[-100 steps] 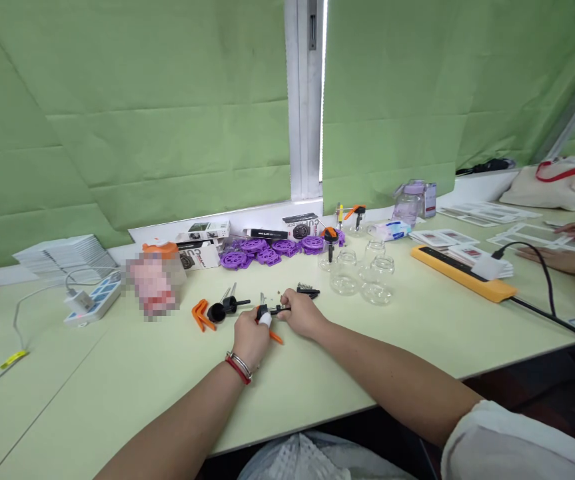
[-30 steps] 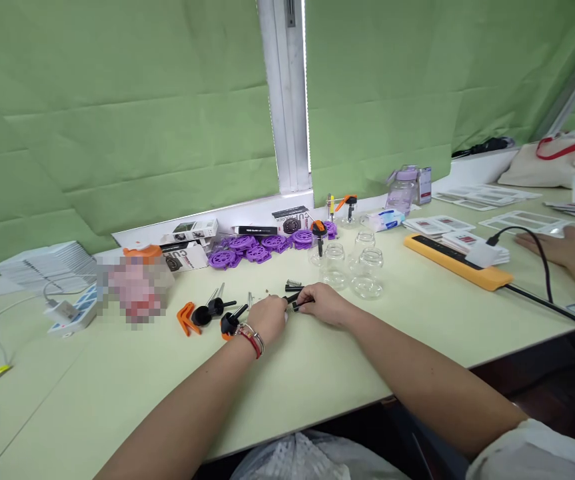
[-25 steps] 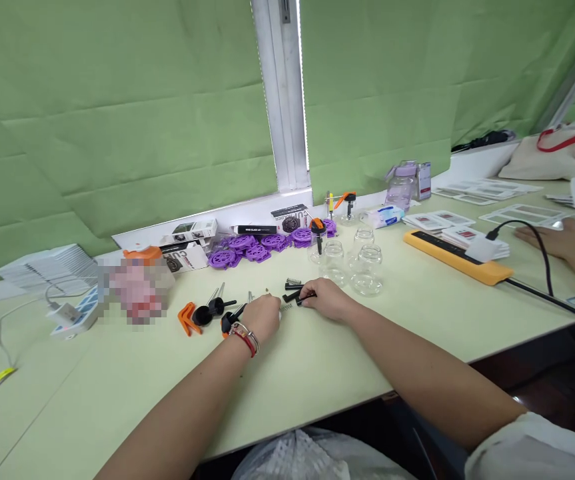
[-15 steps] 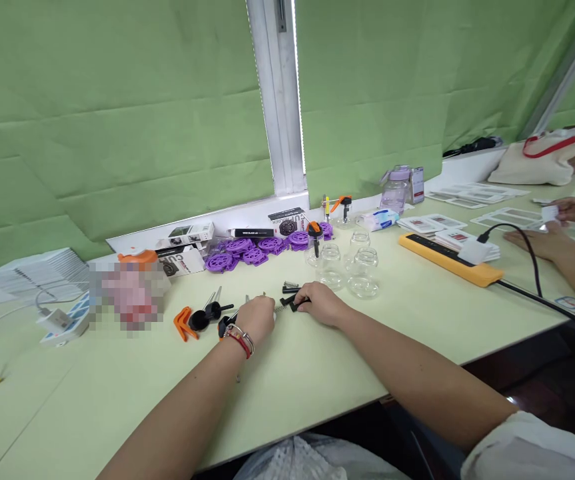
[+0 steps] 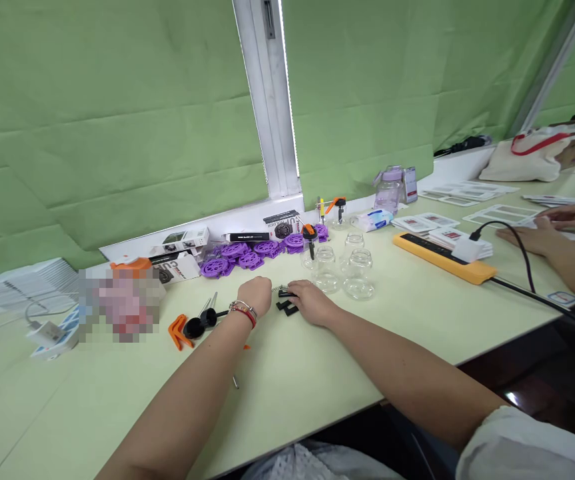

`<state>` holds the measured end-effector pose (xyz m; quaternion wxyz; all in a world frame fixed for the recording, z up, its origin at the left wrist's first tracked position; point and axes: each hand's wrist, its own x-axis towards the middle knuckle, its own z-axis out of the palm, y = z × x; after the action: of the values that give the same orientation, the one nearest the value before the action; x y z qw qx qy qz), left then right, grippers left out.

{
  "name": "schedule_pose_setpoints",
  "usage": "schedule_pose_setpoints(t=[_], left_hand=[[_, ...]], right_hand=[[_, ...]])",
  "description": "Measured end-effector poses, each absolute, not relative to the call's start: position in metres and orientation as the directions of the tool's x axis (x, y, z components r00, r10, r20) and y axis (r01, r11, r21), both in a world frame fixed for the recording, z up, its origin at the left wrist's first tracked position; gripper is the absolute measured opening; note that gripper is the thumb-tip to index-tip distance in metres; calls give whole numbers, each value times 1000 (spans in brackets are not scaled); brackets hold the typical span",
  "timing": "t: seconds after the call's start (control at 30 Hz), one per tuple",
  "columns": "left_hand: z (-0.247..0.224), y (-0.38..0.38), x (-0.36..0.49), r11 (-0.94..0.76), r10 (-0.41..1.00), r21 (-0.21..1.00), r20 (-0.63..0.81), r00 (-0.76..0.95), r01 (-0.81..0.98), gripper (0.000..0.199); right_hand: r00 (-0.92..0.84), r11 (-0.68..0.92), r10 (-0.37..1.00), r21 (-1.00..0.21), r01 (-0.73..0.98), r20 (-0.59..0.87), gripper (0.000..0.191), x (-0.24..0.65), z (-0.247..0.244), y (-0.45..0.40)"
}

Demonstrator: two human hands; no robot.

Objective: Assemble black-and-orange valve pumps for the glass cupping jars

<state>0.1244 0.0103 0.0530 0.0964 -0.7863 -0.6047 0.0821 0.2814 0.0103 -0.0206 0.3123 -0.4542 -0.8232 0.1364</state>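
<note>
My left hand [image 5: 255,295] is closed in a fist with its fingertips turned away from me; what they hold, if anything, is hidden. A thin coil spring [image 5: 279,289] shows between the two hands. My right hand [image 5: 313,304] pinches a small black plastic part [image 5: 284,294] at its fingertips. Just below it, two black angled pieces [image 5: 287,308] lie on the table. Left of my left wrist are orange V-shaped parts [image 5: 180,332], black round cups [image 5: 195,328] and metal rods [image 5: 212,300]. Another metal rod [image 5: 236,382] pokes out below my left forearm.
Several clear glass jars [image 5: 359,283] stand beyond my right hand. Purple plastic discs [image 5: 251,259] and boxes [image 5: 180,267] line the wall. A yellow power strip [image 5: 444,259] with a cable lies to the right. A co-worker's hands [image 5: 542,237] handle papers at far right.
My left hand has moved slightly up and away. My right hand has shifted from the two black angled pieces to the black part behind them. The view has turned a little to the right.
</note>
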Motion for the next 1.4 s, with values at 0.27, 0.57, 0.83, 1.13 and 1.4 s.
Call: schedule_pose_setpoints(t=[0.27,0.57,0.83,1.13,1.4], left_hand=[[50,16,134,-318,945,-314,-32,325,894,31],[45,18,139,-394,909,-375,-25,416,839,29],[47,17,140,-431,884,-406,-12,467,806,30],[50,16,138,-434,882,-393,-1,472,811,29],[52,29,132,-312,931,-338,79,357,888,33]], right_hand=[[-441,562,827,-528,637,348,26,284,-17,9],[-429,536,843,-567,626,324,19,287,-16,10],[-428,543,839,-573,614,336,18,286,-16,10],[-421,537,843,-573,619,336,19,287,-19,12],[-419,530,847,-587,612,329,23,287,-21,13]])
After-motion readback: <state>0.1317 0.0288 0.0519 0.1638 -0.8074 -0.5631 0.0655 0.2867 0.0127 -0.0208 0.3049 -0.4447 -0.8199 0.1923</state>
